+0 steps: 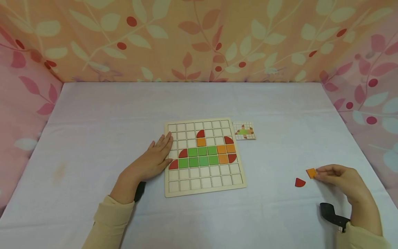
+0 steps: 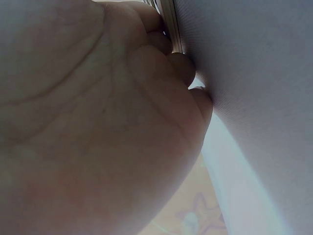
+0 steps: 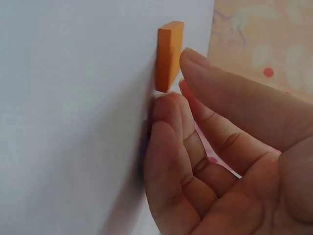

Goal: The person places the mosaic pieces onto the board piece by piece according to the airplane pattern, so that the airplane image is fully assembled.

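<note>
On the table lies a wooden grid board (image 1: 177, 186) with red quarter-round, orange square and green square tiles (image 1: 202, 151) in its cells. My left hand (image 1: 152, 155) rests with extended fingers on the board's left edge; its palm (image 2: 98, 127) fills much of the left wrist view. At the right, my right hand (image 1: 342, 178) pinches an orange square tile (image 1: 311, 173) at its near edge with thumb and fingertips. In the right wrist view this tile (image 3: 168, 56) stands right at the thumb tip, close to the white cloth. A loose red quarter-round tile (image 1: 300, 182) lies just left of it.
A small pattern card (image 1: 244, 130) with a coloured grid picture lies against the board's upper right side. White cloth (image 1: 109, 103) covers the table. Leaf-print curtains (image 1: 199, 41) hang behind and along both sides. Black wrist mounts (image 1: 329, 212) stick out near both wrists.
</note>
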Tool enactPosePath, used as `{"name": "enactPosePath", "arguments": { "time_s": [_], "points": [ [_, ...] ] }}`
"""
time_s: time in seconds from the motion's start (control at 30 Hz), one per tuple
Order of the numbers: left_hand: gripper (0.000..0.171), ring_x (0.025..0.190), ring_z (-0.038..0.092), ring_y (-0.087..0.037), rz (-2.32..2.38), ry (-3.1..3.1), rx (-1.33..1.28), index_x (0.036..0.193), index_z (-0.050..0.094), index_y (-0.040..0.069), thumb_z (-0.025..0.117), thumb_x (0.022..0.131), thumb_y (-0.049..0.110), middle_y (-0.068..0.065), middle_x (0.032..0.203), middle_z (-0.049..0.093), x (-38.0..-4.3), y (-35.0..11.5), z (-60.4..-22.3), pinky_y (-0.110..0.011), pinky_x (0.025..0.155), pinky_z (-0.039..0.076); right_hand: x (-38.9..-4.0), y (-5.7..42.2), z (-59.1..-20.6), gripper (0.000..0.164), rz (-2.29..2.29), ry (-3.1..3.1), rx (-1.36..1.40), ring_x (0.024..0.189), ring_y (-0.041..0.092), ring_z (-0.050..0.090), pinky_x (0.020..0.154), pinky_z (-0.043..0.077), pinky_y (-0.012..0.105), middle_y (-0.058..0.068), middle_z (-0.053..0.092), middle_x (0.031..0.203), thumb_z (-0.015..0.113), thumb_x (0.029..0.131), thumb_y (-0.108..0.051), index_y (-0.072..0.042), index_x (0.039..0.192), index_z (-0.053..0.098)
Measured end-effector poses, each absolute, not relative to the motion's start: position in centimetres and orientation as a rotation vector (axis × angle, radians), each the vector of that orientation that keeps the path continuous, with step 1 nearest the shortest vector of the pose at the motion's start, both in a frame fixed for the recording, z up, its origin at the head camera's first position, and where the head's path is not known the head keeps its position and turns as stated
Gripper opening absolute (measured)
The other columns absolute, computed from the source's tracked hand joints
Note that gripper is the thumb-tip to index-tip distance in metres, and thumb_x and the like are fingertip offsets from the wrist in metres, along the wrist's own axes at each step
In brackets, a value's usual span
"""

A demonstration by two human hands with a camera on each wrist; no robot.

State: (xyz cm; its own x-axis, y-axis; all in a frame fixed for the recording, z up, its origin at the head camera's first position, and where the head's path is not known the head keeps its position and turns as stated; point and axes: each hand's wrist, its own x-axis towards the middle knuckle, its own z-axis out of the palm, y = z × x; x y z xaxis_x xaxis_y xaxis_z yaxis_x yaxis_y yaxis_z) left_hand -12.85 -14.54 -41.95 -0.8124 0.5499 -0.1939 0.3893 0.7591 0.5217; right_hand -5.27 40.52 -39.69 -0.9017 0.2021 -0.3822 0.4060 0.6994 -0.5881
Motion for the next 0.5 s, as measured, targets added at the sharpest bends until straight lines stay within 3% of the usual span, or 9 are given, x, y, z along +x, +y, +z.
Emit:
{"name": "enactPosePath", "arguments": {
  "time_s": [0.17,0.33,0.5],
  "points": [
    [0.068,0.143,0.0,-0.033,0.67,2.617,0.722,0.148,0.01,-0.005,0.048,0.098,0.02,-0.016,0.157,0.0,-12.9,-14.5,-41.9,-0.055,0.112,0.004,-5.6,40.3,-40.1,0.036,-1.031,2.626,0.43,0.079,-0.011,0.044,0.078,0.029,0.03,-0.014,0.066,0.081,0.073,0.084,-0.027,0.0,0.106,0.065],
    [0.067,0.143,0.0,-0.033,0.665,2.622,0.726,0.148,0.01,-0.005,0.048,0.098,0.02,-0.016,0.157,0.0,-12.9,-14.5,-41.9,-0.055,0.112,0.004,-5.8,39.8,-40.3,0.023,-1.089,2.674,0.349,0.076,-0.007,0.051,0.067,0.033,0.017,-0.014,0.064,0.078,0.074,0.083,-0.019,-0.007,0.101,0.068],
    [0.068,0.143,-0.001,-0.032,0.673,2.615,0.719,0.149,0.01,-0.004,0.048,0.098,0.021,-0.015,0.157,-0.001,-12.9,-14.5,-41.9,-0.054,0.112,0.004,-6.1,39.2,-40.4,0.024,-1.09,2.688,0.322,0.076,-0.005,0.051,0.067,0.032,0.017,-0.014,0.064,0.077,0.075,0.082,-0.018,-0.007,0.102,0.07]
  ]
}}
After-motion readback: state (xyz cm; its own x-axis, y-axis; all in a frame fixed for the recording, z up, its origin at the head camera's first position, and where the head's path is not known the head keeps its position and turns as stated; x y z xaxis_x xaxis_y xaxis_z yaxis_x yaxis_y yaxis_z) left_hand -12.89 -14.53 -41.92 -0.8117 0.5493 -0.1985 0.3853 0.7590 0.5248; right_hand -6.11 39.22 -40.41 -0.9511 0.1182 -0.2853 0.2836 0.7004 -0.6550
